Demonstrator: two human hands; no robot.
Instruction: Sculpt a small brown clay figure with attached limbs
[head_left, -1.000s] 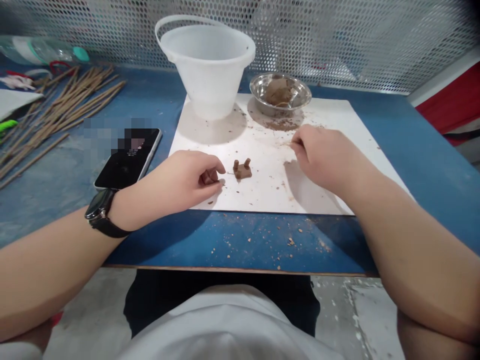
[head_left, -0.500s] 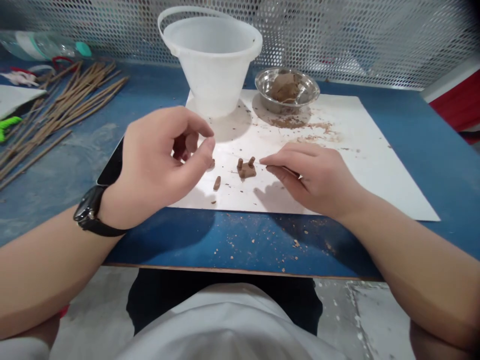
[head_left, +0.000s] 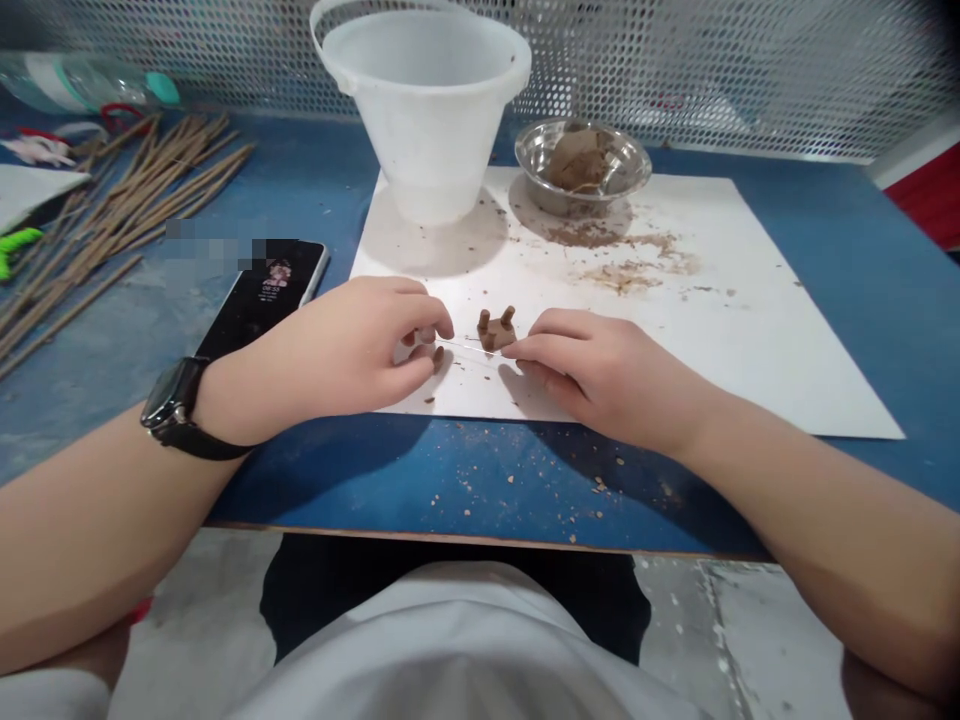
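My right hand (head_left: 600,375) is closed in a pinch on a thin, pale strand (head_left: 471,347), which stretches leftward just above the white sheet (head_left: 780,340). My left hand (head_left: 367,345), with a black watch on its wrist, curves over the sheet with thumb and fingers apart. Close to its thumb tip is a small brown clay piece (head_left: 439,357), partly covered; whether the thumb touches it I cannot tell. Between the hands, slightly farther back, sits a small clay block (head_left: 497,332) with two short pegs standing up from it.
A white bucket (head_left: 435,130) and a steel bowl (head_left: 540,185) holding a clay lump (head_left: 577,158) stand at the back. Left lie a phone (head_left: 262,295), a bundle of sticks (head_left: 127,200) and a plastic bottle (head_left: 97,85). Clay crumbs dot the blue table (head_left: 360,470) near its front edge.
My left hand has come down and slightly right, close to the small clay piece, uncovering the phone. My right hand has shifted slightly left and lower, and the strand now shows between the hands.
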